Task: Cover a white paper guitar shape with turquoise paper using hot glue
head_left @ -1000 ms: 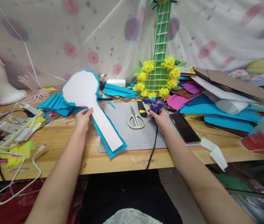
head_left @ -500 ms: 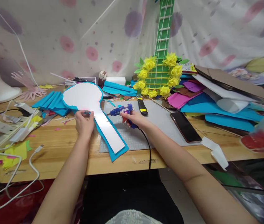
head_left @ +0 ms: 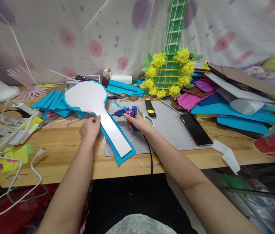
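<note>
A white guitar-shaped board point(head_left: 86, 96) lies at centre left, its underside and edges wrapped in blue paper point(head_left: 127, 160). My left hand point(head_left: 90, 129) pinches the blue paper edge where the round body meets the neck. In my right hand point(head_left: 136, 122) is a blue glue gun point(head_left: 124, 112), nozzle towards the board's neck and apart from it. Its black cord hangs over the table's front edge. Just behind my right hand, scissors point(head_left: 149, 120) lie on the grey cutting mat point(head_left: 168, 130), partly covered by the hand.
A black and yellow utility knife point(head_left: 150, 108) and a phone point(head_left: 195, 129) lie on the mat. Behind stands a green guitar model point(head_left: 168, 73) with yellow paper flowers. Coloured paper point(head_left: 234, 112) is piled at right. Cables and a power strip point(head_left: 10, 130) crowd the left.
My right hand has shifted slightly left with the glue gun, uncovering the scissors. My left hand has slid slightly down along the board's edge. The view has tilted a little.
</note>
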### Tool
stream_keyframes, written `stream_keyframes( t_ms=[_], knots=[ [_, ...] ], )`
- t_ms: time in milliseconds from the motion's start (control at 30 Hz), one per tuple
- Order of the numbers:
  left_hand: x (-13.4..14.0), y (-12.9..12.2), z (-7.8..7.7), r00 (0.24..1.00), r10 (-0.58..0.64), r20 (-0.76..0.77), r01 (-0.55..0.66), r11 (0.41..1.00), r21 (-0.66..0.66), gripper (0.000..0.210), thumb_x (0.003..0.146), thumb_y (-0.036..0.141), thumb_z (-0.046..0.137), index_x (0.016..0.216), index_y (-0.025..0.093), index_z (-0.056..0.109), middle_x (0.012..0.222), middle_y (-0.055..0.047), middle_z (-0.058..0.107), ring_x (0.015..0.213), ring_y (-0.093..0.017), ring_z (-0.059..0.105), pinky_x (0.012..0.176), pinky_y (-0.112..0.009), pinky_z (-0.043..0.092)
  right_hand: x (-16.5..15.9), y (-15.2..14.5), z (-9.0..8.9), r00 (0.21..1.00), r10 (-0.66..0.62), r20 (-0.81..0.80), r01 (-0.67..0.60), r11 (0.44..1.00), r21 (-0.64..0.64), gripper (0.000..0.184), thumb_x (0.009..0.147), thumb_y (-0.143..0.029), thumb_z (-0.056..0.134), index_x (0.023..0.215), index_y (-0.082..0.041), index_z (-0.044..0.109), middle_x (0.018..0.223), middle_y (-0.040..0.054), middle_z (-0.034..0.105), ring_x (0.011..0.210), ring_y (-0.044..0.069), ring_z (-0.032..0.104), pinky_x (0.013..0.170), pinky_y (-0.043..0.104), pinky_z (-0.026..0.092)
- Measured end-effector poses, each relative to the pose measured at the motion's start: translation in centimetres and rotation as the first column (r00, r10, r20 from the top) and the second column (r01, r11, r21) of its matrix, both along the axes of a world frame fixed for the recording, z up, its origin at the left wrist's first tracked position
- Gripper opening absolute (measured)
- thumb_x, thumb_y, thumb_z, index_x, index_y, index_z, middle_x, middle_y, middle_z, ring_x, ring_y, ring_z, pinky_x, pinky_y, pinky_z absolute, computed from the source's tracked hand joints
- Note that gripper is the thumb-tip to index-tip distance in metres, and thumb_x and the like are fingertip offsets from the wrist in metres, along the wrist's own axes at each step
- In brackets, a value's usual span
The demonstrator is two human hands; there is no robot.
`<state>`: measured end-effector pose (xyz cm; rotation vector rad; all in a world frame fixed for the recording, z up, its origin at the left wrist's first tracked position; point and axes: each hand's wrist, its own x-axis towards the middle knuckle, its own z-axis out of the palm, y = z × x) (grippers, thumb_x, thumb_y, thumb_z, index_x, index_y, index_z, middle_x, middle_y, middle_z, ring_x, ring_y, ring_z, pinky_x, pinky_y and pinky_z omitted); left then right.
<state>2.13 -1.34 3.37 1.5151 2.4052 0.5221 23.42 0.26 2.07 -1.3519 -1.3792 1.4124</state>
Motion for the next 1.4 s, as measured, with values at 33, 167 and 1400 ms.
stream_keyframes(
  t_ms=[33, 167, 1400],
  knots=[
    [0.1, 0.0, 0.0, 1.0, -0.004, -0.005, 0.004, 1.0, -0.002, 0.049, 0.083, 0.061, 0.03, 0.075, 0.023, 0.06, 0.094, -0.014, 0.067, 0.091, -0.032, 0.059, 0.069, -0.039, 0.04, 0.0, -0.1, 0.1, 1.0, 0.004, 0.024, -0.004, 1.0, 0.003, 0.035, 0.079, -0.053, 0.06, 0.073, -0.019, 0.053, 0.061, -0.0005, 0.059, 0.039, 0.008, 0.046, 0.037, 0.023, 0.035],
    [0.3, 0.0, -0.2, 1.0, -0.012, -0.009, 0.012, 1.0, 0.023, 0.049, 0.084, 0.058, 0.031, 0.079, 0.022, 0.063, 0.094, -0.015, 0.067, 0.087, -0.032, 0.059, 0.066, -0.038, 0.039, 0.0, -0.5, 1.0, 0.969, -0.003, 0.246, -0.02, 0.996, 0.09, 0.038, 0.08, -0.057, 0.055, 0.072, -0.02, 0.055, 0.062, 0.0019, 0.06, 0.046, 0.014, 0.054, 0.046, 0.027, 0.039],
    [0.4, 0.6, -1.1, 1.0, 0.026, -0.015, -0.024, 0.993, 0.114, 0.037, 0.087, 0.047, 0.037, 0.067, 0.021, 0.054, 0.077, -0.007, 0.065, 0.071, -0.021, 0.054, 0.053, -0.029, 0.022, -3.0, 1.8, -1.4, 0.957, -0.098, 0.273, 0.035, 0.973, 0.228, 0.04, 0.085, -0.056, 0.049, 0.08, -0.018, 0.059, 0.06, 0.0001, 0.059, 0.054, 0.013, 0.057, 0.057, 0.022, 0.043]
  ],
)
